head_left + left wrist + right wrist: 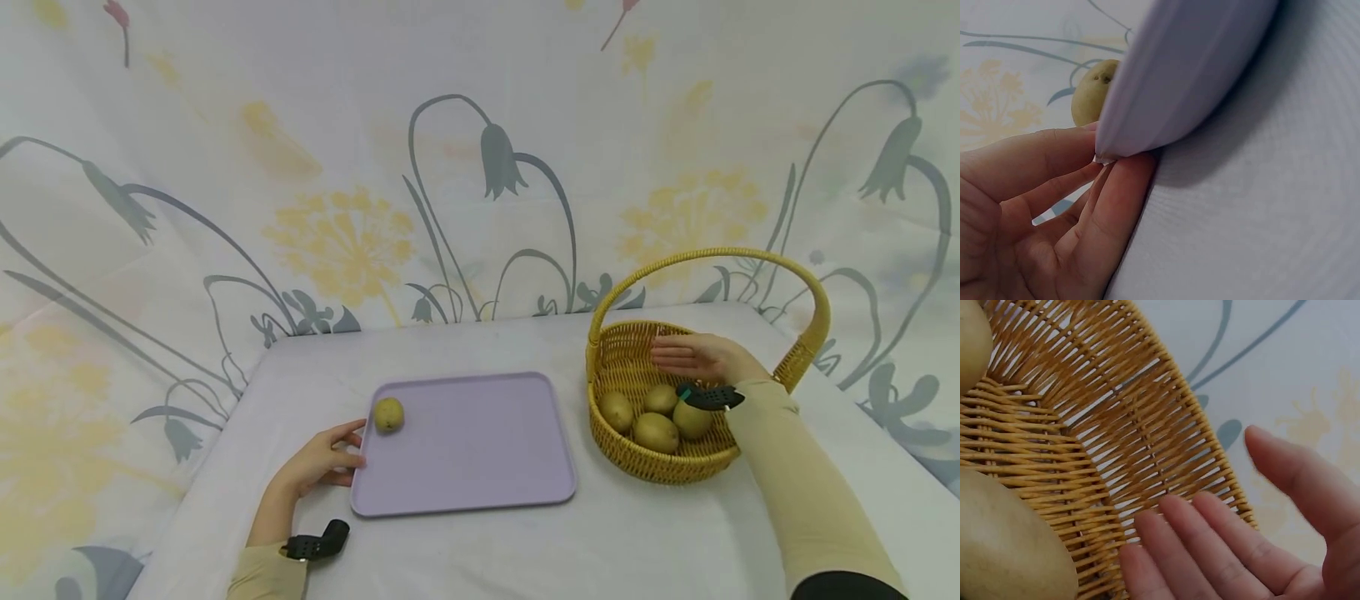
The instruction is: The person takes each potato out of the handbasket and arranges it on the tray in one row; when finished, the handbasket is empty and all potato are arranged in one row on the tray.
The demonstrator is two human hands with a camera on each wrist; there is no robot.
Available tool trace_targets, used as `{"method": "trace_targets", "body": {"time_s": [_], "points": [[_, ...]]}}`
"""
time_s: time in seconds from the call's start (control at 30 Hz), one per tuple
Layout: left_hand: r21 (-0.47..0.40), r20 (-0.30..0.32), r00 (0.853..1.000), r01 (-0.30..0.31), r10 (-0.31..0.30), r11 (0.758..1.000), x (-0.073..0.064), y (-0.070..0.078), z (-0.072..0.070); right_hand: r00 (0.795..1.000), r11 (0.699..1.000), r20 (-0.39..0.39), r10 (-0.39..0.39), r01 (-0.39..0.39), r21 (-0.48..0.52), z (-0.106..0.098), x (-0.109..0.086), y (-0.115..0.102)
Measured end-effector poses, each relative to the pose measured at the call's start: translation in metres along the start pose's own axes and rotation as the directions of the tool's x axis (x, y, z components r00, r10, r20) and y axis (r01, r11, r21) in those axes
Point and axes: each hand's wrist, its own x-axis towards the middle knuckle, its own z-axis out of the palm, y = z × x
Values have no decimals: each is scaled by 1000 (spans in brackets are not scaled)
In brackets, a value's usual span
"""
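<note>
A lilac tray (465, 450) lies on the white table, with one potato (388, 414) near its upper left corner. At the tray's left edge my left hand (322, 458) holds the rim; in the left wrist view, its fingers (1125, 194) meet the rim's lip and underside. My right hand (697, 357) hovers over the yellow wicker basket (630, 458), fingers straight and holding nothing. Inside the basket lie several potatoes (656, 432), below that hand. In the right wrist view the fingertips (1169, 509) point toward the basket's inner wall, apart from the potato (1010, 544).
The basket's tall arched handle (712, 252) rises behind and above the right hand. Behind the table hangs a cloth backdrop (480, 167) with grey and yellow flower prints. White cloth (465, 558) covers the table in front of the tray.
</note>
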Motion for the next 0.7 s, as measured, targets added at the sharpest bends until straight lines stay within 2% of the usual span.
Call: {"method": "trace_targets", "body": {"time_s": [0.07,0.2,0.37,0.5,0.6,0.7], "points": [[2,3,1000,2,-2,1000,0,0,0,999,994,-23,30,-33,-106,-1,1,1],[3,11,1000,2,-3,1000,0,-1,0,995,952,-41,89,-97,-291,-4,2,4],[3,13,1000,-3,3,1000,0,0,0,995,888,-23,98,-98,-450,-7,1,6],[4,13,1000,-2,2,1000,0,1,0,994,837,19,111,-83,-541,-10,4,8],[3,13,1000,1,-1,1000,0,1,0,991,816,49,127,-76,-573,-11,6,8],[1,14,1000,2,-2,1000,-1,1,0,989,792,37,142,-91,-604,-10,8,8]]}}
